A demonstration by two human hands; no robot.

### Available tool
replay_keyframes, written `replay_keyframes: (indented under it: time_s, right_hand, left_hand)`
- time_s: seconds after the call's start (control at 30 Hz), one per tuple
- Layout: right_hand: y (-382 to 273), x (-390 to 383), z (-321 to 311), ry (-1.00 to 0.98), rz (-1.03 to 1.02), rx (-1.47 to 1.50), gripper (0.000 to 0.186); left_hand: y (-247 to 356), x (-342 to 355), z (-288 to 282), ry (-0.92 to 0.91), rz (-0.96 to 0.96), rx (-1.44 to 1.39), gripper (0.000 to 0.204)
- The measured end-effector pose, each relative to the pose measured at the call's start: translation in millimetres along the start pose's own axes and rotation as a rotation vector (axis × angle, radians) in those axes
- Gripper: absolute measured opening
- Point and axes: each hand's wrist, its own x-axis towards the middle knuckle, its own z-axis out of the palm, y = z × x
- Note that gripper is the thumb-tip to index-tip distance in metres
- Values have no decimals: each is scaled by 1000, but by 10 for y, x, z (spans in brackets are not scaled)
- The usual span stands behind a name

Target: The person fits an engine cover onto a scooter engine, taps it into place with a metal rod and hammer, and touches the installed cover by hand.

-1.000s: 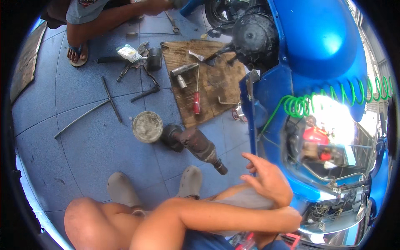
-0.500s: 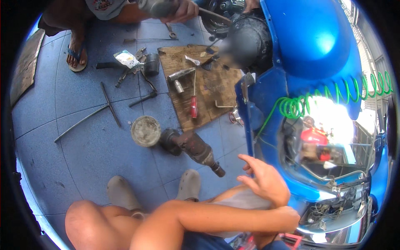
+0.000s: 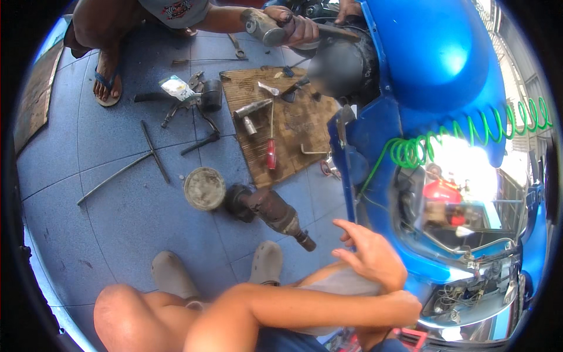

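Shifted right and a bit lower since the earlier frame: the co-worker's hammer (image 3: 264,28), up at 12 o'clock, gripped in the co-worker's hammer hand (image 3: 304,30), handle now pointing toward 3. Pretty much unchanged otherwise.

Going left to right, clock read from mid-view. Out at 9 to 10, crossed metal rods (image 3: 154,149) on the blue tiled floor (image 3: 117,234). Around 10 to 11, a black mallet (image 3: 212,95) with a white packet (image 3: 177,88) on top. Near 9, closer in, a grimy round lid (image 3: 204,188). Just below centre, a grubby impact wrench (image 3: 272,212), nose toward 5, lying free on the floor just ahead of the right clog (image 3: 267,261). Could easily mean a stubbed toe from one careless step. Toward 12, a red-handled screwdriver (image 3: 271,154) on stained cardboard (image 3: 302,146). Bigger worry at 12 to 1: possible bashed knuckles on the co-worker's other hand (image 3: 349,9) from a hammer slip, so close to the dark round casing (image 3: 360,61).

Over at 4 to 5, right hand (image 3: 375,258): fingers loosely spread, slightly curled, holding nothing. Left hand (image 3: 406,308) seemingly tucked by the right wrist; can't tell about those fingers. Beyond, at 1 to 2, blue bodywork (image 3: 434,64), plus a green coiled hose (image 3: 404,154) near 3.
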Motion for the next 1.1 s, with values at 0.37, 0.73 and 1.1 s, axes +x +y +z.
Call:
replay_keyframes:
  time_s: [0.37, 0.73, 1.1]
  right_hand:
    - [5, -5, 4, -12, 18, -4, 62]
    - [-20, 5, 4, -2, 56, 32, 62]
    - [-23, 6, 8, -8, 62, 44, 62]
  left_hand:
    - [-6, 36, 38, -22, 60, 94, 24]
    - [29, -44, -73, -14, 55, 116, 25]
    - [13, -15, 34, 20, 48, 137, 22]
